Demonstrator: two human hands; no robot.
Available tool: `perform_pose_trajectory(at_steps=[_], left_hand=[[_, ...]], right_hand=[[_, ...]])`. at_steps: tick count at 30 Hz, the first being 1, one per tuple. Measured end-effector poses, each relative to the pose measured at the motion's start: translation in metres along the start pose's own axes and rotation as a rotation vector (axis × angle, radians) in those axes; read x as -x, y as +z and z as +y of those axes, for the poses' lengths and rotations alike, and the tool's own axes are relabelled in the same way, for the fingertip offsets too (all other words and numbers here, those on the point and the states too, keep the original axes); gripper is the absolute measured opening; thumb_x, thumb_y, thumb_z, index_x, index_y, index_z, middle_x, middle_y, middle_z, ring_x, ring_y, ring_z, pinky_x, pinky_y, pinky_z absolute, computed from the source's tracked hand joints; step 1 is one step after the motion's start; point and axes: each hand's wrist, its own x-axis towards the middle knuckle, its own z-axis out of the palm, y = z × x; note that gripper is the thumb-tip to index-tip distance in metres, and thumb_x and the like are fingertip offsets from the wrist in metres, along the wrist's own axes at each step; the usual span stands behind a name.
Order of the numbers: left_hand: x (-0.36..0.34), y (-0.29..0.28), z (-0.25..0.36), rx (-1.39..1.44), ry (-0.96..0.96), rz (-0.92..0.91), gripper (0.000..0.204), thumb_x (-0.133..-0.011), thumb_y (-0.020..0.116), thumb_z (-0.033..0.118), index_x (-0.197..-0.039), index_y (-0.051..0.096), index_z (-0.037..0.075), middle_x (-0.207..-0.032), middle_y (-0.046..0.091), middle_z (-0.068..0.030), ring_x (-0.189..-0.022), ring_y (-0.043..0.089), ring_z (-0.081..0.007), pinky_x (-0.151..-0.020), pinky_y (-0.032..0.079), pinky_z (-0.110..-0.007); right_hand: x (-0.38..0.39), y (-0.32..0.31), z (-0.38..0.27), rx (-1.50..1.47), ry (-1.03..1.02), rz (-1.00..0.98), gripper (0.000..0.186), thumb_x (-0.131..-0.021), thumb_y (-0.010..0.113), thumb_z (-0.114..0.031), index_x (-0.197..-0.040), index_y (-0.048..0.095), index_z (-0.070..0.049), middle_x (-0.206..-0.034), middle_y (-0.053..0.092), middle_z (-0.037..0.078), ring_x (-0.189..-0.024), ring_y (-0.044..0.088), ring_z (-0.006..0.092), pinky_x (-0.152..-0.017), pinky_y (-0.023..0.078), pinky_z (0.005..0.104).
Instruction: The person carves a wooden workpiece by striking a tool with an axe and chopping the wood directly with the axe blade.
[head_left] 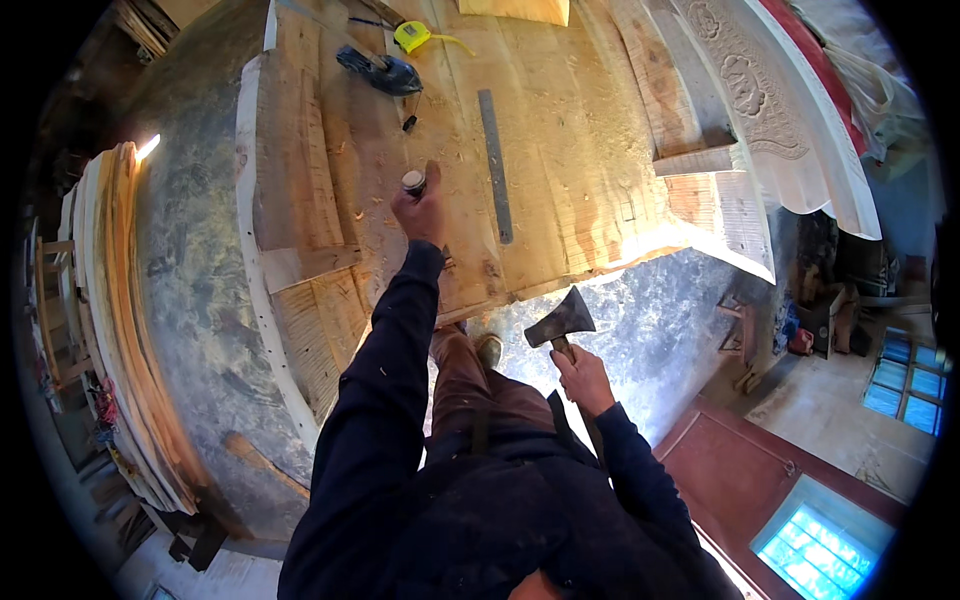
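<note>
Hatchet (562, 319) gripped by the right hand (583, 381), round-topped handle (413, 180) by the left hand (420, 213); best keep that handle steady.

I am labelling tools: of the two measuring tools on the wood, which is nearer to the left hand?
The straight grey ruler, lying to the right of the left hand; the yellow tape measure lies farther away.

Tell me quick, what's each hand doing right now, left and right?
Left hand: closed around a round-ended tool handle; the tool's lower end can't be made out.
Right hand: closed, holding a hatchet.
</note>
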Motion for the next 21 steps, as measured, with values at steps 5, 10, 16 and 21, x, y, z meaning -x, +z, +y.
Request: perform_pose_trajectory(at_steps=[5, 10, 16, 21], left_hand=[[0.001, -0.018, 0.007, 0.146, -0.116, 0.097, 0.034, -0.090, 0.079, 0.023, -0.069, 0.054, 0.012, -0.061, 0.051, 0.0065, -0.051, 0.042, -0.0061, -0.047, 0.030, -0.028], [0.007, -0.007, -0.005, 0.072, 0.010, 0.038, 0.035, -0.090, 0.079, 0.022, -0.068, 0.054, 0.013, -0.060, 0.050, 0.0065, -0.049, 0.041, -0.0062, -0.047, 0.029, -0.027], [0.015, -0.011, -0.007, 0.033, 0.039, -0.020, 0.035, -0.091, 0.079, 0.022, -0.067, 0.055, 0.013, -0.063, 0.054, 0.0068, -0.052, 0.044, -0.0049, -0.048, 0.029, -0.026], [0.022, -0.007, -0.003, 0.005, 0.027, -0.099, 0.037, -0.091, 0.078, 0.022, -0.064, 0.056, 0.008, -0.064, 0.052, 0.0087, -0.059, 0.047, -0.0027, -0.053, 0.034, -0.026]], right_hand=[[-0.016, -0.008, -0.027, -0.119, 0.036, 0.033, 0.039, -0.097, 0.061, -0.035, -0.083, 0.059, 0.001, -0.058, 0.059, 0.014, -0.053, 0.064, 0.0280, -0.053, 0.048, 0.0398], [-0.026, -0.022, -0.068, -0.200, 0.127, -0.048, 0.038, -0.097, 0.062, -0.035, -0.085, 0.060, 0.001, -0.058, 0.059, 0.016, -0.054, 0.063, 0.0302, -0.053, 0.047, 0.0408], [-0.053, -0.039, -0.100, -0.081, -0.154, 0.057, 0.034, -0.095, 0.064, -0.031, -0.089, 0.061, 0.003, -0.071, 0.061, 0.025, -0.070, 0.063, 0.0446, -0.060, 0.047, 0.0466], [-0.078, -0.097, -0.195, -0.112, -0.429, 0.186, 0.033, -0.096, 0.066, -0.029, -0.088, 0.062, 0.003, -0.061, 0.057, 0.017, -0.054, 0.060, 0.0293, -0.051, 0.045, 0.0375]])
